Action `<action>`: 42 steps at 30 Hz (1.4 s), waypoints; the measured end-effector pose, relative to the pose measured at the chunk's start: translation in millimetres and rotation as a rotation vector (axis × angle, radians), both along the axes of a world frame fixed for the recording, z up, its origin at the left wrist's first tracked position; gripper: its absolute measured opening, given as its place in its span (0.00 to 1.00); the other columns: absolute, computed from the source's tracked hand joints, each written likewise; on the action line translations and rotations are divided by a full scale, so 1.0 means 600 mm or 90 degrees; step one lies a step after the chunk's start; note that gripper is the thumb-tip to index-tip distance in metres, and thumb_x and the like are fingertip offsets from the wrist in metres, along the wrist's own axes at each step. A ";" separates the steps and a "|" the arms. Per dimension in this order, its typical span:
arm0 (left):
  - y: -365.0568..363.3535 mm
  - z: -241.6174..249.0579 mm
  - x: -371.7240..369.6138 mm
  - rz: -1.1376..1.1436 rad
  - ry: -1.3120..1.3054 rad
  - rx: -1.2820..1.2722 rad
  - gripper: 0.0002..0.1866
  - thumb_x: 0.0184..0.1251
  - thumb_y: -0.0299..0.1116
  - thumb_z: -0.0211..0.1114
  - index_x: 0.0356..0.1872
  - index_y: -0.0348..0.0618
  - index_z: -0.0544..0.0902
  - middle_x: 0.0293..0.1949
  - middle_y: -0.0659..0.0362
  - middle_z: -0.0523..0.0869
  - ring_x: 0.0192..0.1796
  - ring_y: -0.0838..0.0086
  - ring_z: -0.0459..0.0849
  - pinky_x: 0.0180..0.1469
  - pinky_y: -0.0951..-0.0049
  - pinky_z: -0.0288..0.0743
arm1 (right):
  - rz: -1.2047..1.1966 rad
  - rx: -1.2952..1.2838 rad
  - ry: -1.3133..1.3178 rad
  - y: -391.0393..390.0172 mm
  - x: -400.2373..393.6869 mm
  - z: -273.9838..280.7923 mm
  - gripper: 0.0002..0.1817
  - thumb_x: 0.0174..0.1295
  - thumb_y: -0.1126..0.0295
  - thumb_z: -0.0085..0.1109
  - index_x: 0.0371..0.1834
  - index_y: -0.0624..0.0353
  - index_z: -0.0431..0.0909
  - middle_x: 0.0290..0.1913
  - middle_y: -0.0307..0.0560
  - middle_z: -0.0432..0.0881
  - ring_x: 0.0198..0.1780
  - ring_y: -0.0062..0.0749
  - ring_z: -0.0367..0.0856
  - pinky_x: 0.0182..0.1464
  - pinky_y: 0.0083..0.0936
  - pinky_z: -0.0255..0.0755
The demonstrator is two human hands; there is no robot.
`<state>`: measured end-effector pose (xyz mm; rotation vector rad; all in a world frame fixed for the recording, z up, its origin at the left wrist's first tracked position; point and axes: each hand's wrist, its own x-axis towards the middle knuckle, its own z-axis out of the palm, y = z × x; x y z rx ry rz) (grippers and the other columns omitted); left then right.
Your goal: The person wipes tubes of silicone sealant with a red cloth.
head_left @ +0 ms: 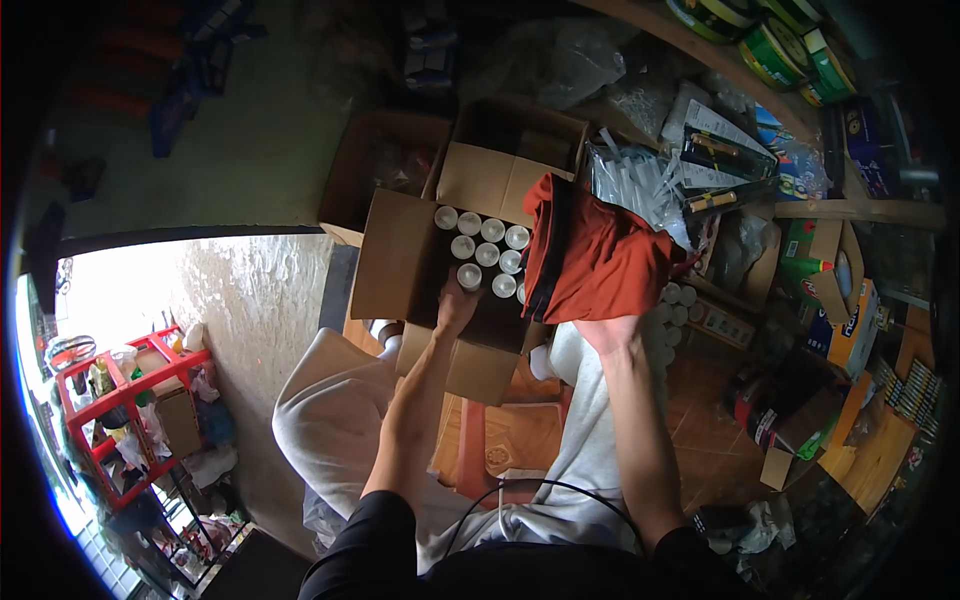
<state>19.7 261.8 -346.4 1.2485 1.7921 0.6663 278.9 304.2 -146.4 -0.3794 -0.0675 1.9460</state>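
Observation:
An open cardboard box (392, 255) stands between my knees, holding several upright containers with round whitish tops (487, 254). My left hand (458, 303) reaches in over the near side, its fingers closed around one white-topped container (469, 276) at the front of the group. To the right, a red cloth bag (610, 260) with a black zip edge (548, 262) overlaps the box's right side. My right hand (610, 333) grips the bag from below; its fingertips are hidden by the cloth. More white-topped containers (678, 312) stand just right of my right hand.
Two more open cartons (390, 150) (515, 130) sit behind the box. Clear plastic packets (635, 180) lie at the back right. Green tins (775, 52) rest on a shelf above. A red rack (120, 410) stands at left, and a red stool (480, 450) is below the box.

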 end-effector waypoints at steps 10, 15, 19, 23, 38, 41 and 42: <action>-0.148 0.581 -0.017 0.170 -0.594 0.324 0.37 0.69 0.42 0.70 0.70 0.41 0.60 0.57 0.48 0.78 0.62 0.56 0.79 0.66 0.54 0.71 | 0.040 0.335 -0.336 -0.029 -0.001 0.069 0.32 0.80 0.49 0.33 0.77 0.60 0.57 0.76 0.48 0.65 0.73 0.39 0.68 0.76 0.39 0.60; -0.278 0.706 0.086 0.303 -0.828 0.417 0.29 0.73 0.43 0.64 0.67 0.44 0.63 0.57 0.50 0.77 0.59 0.59 0.79 0.65 0.54 0.71 | 0.188 0.416 -0.619 -0.240 0.019 0.130 0.27 0.76 0.63 0.51 0.74 0.62 0.61 0.66 0.44 0.73 0.63 0.27 0.75 0.67 0.24 0.68; -0.355 0.761 0.105 0.299 -0.743 0.393 0.24 0.72 0.37 0.65 0.63 0.44 0.66 0.54 0.52 0.78 0.55 0.62 0.82 0.58 0.57 0.78 | 0.382 0.557 -0.504 -0.336 -0.013 0.288 0.30 0.59 0.64 0.68 0.65 0.60 0.71 0.54 0.45 0.81 0.50 0.32 0.82 0.49 0.27 0.78; -0.398 0.796 0.072 0.244 -0.643 0.483 0.30 0.73 0.35 0.62 0.71 0.41 0.61 0.49 0.52 0.78 0.53 0.62 0.81 0.55 0.59 0.80 | 0.373 0.613 -0.575 -0.398 -0.060 0.418 0.28 0.51 0.65 0.75 0.56 0.57 0.77 0.49 0.44 0.84 0.48 0.32 0.84 0.52 0.27 0.78; -0.397 0.894 0.022 -0.048 -0.913 0.538 0.17 0.73 0.43 0.49 0.36 0.39 0.76 0.28 0.54 0.78 0.28 0.68 0.76 0.38 0.66 0.73 | 0.408 0.825 -0.536 -0.389 -0.114 0.428 0.39 0.52 0.63 0.77 0.65 0.62 0.69 0.61 0.47 0.78 0.60 0.25 0.78 0.62 0.27 0.73; -0.380 0.895 0.022 -0.083 -0.405 0.432 0.20 0.75 0.39 0.50 0.43 0.30 0.82 0.39 0.49 0.86 0.49 0.62 0.83 0.56 0.64 0.74 | 0.439 0.543 -0.500 -0.396 -0.131 0.445 0.41 0.53 0.63 0.78 0.68 0.61 0.66 0.64 0.45 0.75 0.63 0.25 0.75 0.63 0.27 0.72; -0.377 0.895 0.019 -0.130 -0.331 0.373 0.23 0.77 0.40 0.48 0.50 0.31 0.85 0.54 0.50 0.86 0.67 0.62 0.74 0.69 0.65 0.63 | 0.449 0.393 -0.473 -0.398 -0.139 0.464 0.41 0.53 0.63 0.78 0.68 0.61 0.66 0.64 0.44 0.74 0.64 0.26 0.74 0.63 0.27 0.72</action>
